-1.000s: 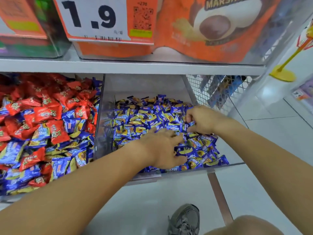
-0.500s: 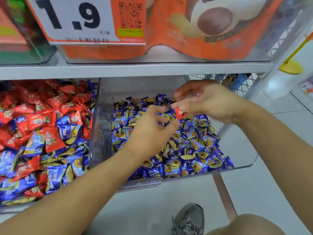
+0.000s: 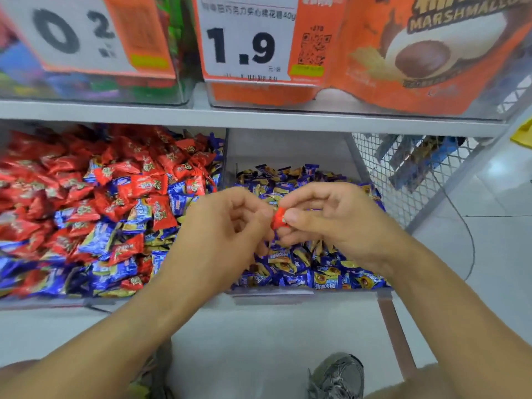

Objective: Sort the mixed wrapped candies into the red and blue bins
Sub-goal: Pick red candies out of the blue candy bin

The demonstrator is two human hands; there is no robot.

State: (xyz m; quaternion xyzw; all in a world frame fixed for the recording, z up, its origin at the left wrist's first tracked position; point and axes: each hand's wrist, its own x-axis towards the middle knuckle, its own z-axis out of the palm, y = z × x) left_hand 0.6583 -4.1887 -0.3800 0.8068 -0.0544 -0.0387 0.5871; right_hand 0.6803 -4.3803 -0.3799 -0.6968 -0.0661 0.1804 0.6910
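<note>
A small red wrapped candy (image 3: 278, 219) is pinched between the thumb and fingers of my right hand (image 3: 331, 223), above the clear bin of blue candies (image 3: 311, 266). My left hand (image 3: 227, 226) is curled right beside it, fingertips touching the candy's left side. To the left, a second clear bin (image 3: 95, 203) holds red candies mixed with blue ones. Both hands hover over the divider wall (image 3: 226, 156) between the two bins.
An upper shelf (image 3: 259, 118) carries price cards and an orange marshmallow box (image 3: 417, 59) just above the bins. A wire mesh panel (image 3: 403, 174) closes the right side. The tiled floor and my grey shoe (image 3: 336, 375) show below.
My right hand lifted out of the blue candies with a red candy pinched. My left hand rose from the pile to meet it. The view shifted left.
</note>
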